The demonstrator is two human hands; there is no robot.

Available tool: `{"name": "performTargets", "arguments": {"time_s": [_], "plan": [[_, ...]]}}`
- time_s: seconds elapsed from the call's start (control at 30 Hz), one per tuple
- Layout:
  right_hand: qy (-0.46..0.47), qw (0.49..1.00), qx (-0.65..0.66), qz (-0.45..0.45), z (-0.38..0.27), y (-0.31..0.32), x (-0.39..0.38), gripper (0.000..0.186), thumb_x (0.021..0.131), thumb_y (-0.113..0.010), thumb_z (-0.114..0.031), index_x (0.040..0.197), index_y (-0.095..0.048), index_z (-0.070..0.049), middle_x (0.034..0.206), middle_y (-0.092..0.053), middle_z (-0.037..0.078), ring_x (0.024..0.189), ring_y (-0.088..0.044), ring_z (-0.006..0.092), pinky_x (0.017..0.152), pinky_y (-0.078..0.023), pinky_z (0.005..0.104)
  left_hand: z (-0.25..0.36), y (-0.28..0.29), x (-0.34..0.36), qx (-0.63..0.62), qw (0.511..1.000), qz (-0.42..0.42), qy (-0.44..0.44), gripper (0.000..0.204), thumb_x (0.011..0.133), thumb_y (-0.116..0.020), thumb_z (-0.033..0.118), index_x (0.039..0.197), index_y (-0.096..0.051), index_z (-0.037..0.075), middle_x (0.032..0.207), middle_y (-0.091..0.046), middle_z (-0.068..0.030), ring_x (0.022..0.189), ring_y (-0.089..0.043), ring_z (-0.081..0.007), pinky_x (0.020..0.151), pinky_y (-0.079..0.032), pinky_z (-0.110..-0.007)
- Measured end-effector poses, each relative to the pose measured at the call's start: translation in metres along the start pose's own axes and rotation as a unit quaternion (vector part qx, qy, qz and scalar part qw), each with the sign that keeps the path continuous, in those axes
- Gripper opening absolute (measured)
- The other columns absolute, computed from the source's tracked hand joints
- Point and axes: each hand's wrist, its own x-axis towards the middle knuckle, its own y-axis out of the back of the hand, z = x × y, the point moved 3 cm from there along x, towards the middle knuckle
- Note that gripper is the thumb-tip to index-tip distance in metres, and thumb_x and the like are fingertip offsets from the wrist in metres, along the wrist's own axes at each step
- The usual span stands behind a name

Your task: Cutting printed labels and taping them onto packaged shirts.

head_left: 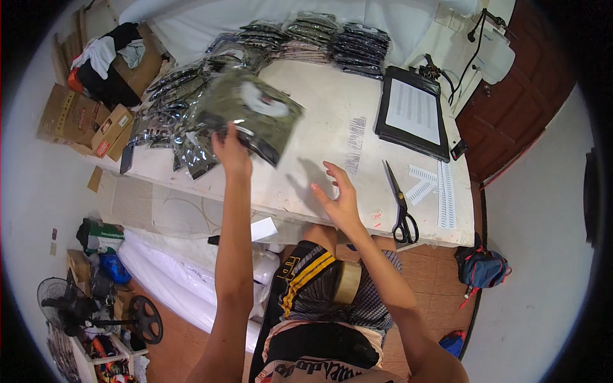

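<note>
My left hand (pixel 231 153) is closed on the near edge of a folded green camouflage garment in a clear plastic bag (pixel 265 124), slightly blurred, over the left half of the table. Beneath and beside it lie several similar bagged garments (pixel 167 121) in an overlapping heap. My right hand (pixel 338 199) hovers above the table's front part, fingers apart and holding nothing, its shadow falling on the white surface. To its right lie black-handled scissors (pixel 399 204), blades pointing away from me. Beyond the hand runs a row of small labels (pixel 355 145).
Stacks of bagged garments (pixel 361 51) line the back of the white table (pixel 319 102). A black folder with a printed sheet (pixel 414 112) and label strips (pixel 446 198) lie at the right. A tape roll (pixel 348 282) rests by my lap. Cardboard boxes (pixel 73 118) stand left, a fan (pixel 57 300) below.
</note>
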Motion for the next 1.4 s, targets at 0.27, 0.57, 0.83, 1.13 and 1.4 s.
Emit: {"name": "performTargets", "arguments": {"time_s": [0.27, 0.57, 0.83, 1.13, 1.4], "plan": [[-0.091, 0.991, -0.089, 0.034, 0.100, -0.052, 0.095, 0.052, 0.083, -0.068, -0.031, 0.122, -0.054, 0.000, 0.121, -0.056, 0.021, 0.109, -0.056, 0.0354, 0.092, -0.045, 0.0405, -0.082, -0.004, 0.011, 0.036, 0.977, 0.212, 0.000, 0.038, 0.083, -0.064, 0.015, 0.116, -0.047, 0.008, 0.107, -0.058, -0.0070, 0.101, -0.056, -0.0207, 0.083, -0.047, -0.039], [0.014, 0.964, -0.262, -0.038, 0.182, -0.084, 0.187, 0.040, 0.080, -0.060, -0.018, 0.117, -0.057, -0.002, 0.124, -0.053, 0.018, 0.115, -0.047, 0.0344, 0.095, -0.039, 0.0440, -0.182, -0.097, 0.197, 0.090, 0.988, 0.049, 0.112, 0.076, 0.085, -0.070, 0.034, 0.136, -0.030, -0.004, 0.129, -0.044, -0.0185, 0.118, -0.049, -0.0283, 0.099, -0.043, -0.039], [0.062, 0.913, -0.397, -0.078, 0.211, -0.127, 0.286, 0.049, 0.084, -0.054, -0.029, 0.123, -0.053, -0.001, 0.136, -0.045, 0.019, 0.125, -0.038, 0.0332, 0.098, -0.033, 0.0478, -0.249, -0.074, 0.329, 0.053, 0.971, 0.224, 0.064, 0.118, 0.065, -0.079, 0.058, 0.142, -0.019, -0.009, 0.144, -0.035, -0.0246, 0.128, -0.041, -0.0335, 0.106, -0.035, -0.042], [0.054, 0.890, -0.445, -0.086, 0.231, -0.124, 0.295, 0.056, 0.088, -0.049, -0.035, 0.131, -0.048, 0.001, 0.140, -0.040, 0.024, 0.129, -0.035, 0.0335, 0.097, -0.032, 0.0449, -0.234, -0.114, 0.363, 0.098, 0.885, 0.427, 0.157, 0.126, 0.062, -0.081, 0.055, 0.148, -0.007, 0.000, 0.139, -0.037, -0.0262, 0.125, -0.043, -0.0408, 0.106, -0.038, -0.048], [0.060, 0.896, -0.433, -0.081, 0.221, -0.125, 0.288, 0.056, 0.088, -0.050, -0.035, 0.129, -0.048, 0.003, 0.138, -0.041, 0.026, 0.128, -0.037, 0.0343, 0.096, -0.033, 0.0438, -0.244, -0.095, 0.400, 0.059, 0.897, 0.431, 0.081, 0.138, 0.056, -0.086, 0.052, 0.147, 0.001, -0.003, 0.140, -0.036, -0.0263, 0.126, -0.044, -0.0370, 0.104, -0.042, -0.045]]}}
